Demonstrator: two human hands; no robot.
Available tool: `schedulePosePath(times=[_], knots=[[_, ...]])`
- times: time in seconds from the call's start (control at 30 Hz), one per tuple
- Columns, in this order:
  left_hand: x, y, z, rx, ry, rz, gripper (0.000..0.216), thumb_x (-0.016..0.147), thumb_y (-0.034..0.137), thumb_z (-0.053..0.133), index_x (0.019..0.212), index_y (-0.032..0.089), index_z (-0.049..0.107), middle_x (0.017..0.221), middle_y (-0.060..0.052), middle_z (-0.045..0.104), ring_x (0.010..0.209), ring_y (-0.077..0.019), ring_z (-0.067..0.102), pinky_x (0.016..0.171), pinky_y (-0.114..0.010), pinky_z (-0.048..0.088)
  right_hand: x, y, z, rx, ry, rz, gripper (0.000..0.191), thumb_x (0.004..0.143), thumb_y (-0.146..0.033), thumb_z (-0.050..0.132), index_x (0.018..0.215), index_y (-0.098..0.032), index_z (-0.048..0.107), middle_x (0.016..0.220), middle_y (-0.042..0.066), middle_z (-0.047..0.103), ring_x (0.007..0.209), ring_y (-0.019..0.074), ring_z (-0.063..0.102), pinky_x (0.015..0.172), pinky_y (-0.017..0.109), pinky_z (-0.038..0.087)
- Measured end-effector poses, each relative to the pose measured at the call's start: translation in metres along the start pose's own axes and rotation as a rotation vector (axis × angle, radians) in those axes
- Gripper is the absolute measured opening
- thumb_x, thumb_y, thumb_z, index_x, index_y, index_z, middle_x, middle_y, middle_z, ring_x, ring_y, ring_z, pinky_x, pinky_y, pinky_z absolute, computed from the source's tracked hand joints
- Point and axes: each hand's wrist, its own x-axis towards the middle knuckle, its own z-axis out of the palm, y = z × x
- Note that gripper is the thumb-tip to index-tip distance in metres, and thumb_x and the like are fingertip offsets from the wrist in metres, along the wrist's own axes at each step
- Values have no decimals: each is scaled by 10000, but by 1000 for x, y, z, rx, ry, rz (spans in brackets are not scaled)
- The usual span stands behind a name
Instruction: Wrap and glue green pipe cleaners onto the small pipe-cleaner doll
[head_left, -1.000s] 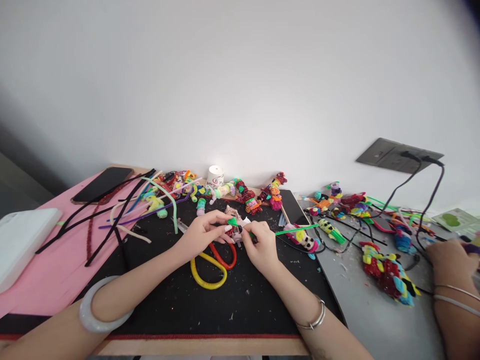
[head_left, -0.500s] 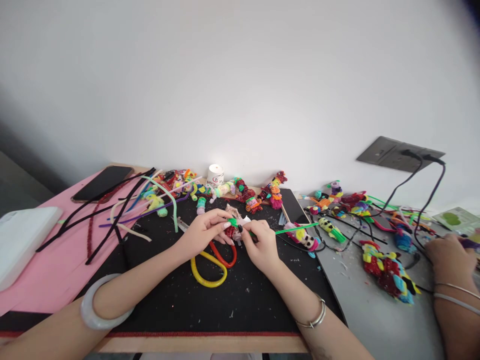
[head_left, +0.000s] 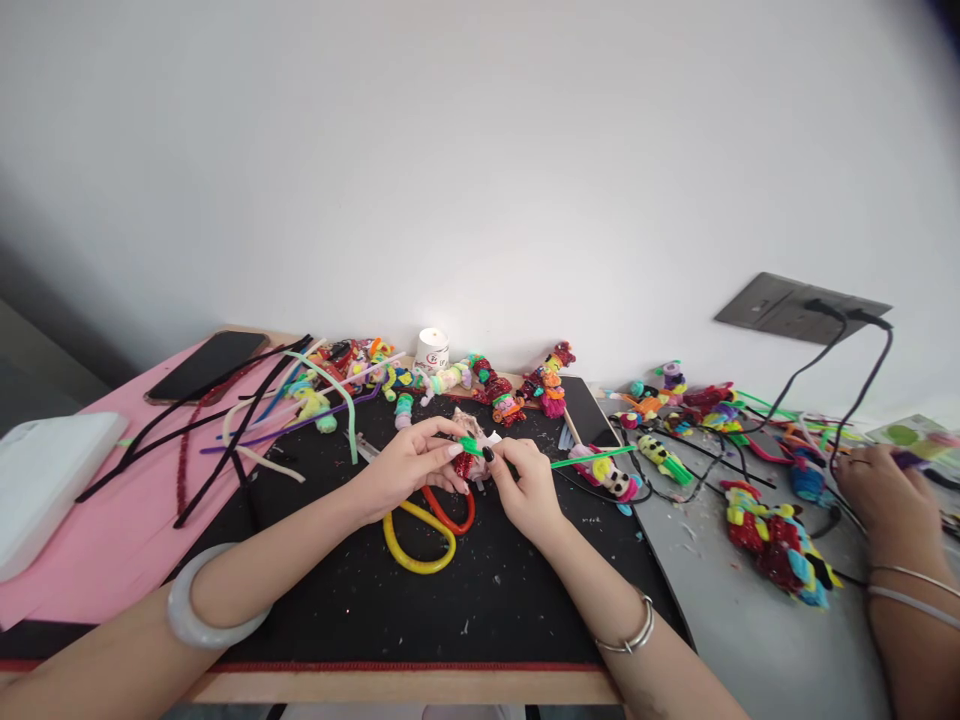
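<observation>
In the middle of the head view, my left hand pinches a green pipe cleaner between thumb and forefinger. My right hand, its fingers pressed together, grips the same green strand just beside it. A long green length sticks out to the right from behind that hand. Below and behind the fingers sits a glittery red tuft next to crumpled pale wrapping, partly hidden. Under my left hand lie scissors with yellow and red handles, their blades partly covered by the hand.
Loose pipe cleaners and a phone lie on pink sheets at left, near a white box. Finished fuzzy figures, a paper cup and another phone line the back. At right, a co-worker's hand is among cables and figures.
My fingers have shifted slightly on the green pipe cleaner, and a little more green shows between my hands. The co-worker's hand has moved slightly left and up, its held piece lifting into view.
</observation>
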Motion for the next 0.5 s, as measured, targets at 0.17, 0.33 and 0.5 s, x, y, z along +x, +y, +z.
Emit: schedulePosePath(times=[0.17, 0.33, 0.5], knots=[[-1, 1, 0, -87, -54, -33, 264, 781, 312, 683, 955, 188, 529, 608, 23, 678, 553, -128, 678, 564, -214, 524, -1, 0, 0, -6, -12, -25, 264, 910, -214, 413, 667, -196, 515, 599, -8, 579, 574, 144, 510, 643, 286, 349], [-2, -3, -1, -170, -86, -61, 242, 783, 283, 689, 946, 194, 535, 620, 22, 671, 542, -111, 666, 558, -201, 529, -2, -1, 1, 15, -34, -28, 287, 927, -224, 393, 667, -194, 510, 592, -10, 562, 571, 140, 491, 653, 282, 347], [-1, -6, -3, -199, -106, -74, 216, 796, 273, 679, 953, 200, 549, 632, 17, 664, 566, -106, 658, 578, -210, 537, -1, 0, 3, 35, -67, -19, 301, 936, -225, 384, 664, -191, 508, 612, -2, 570, 583, 142, 487, 649, 282, 343]])
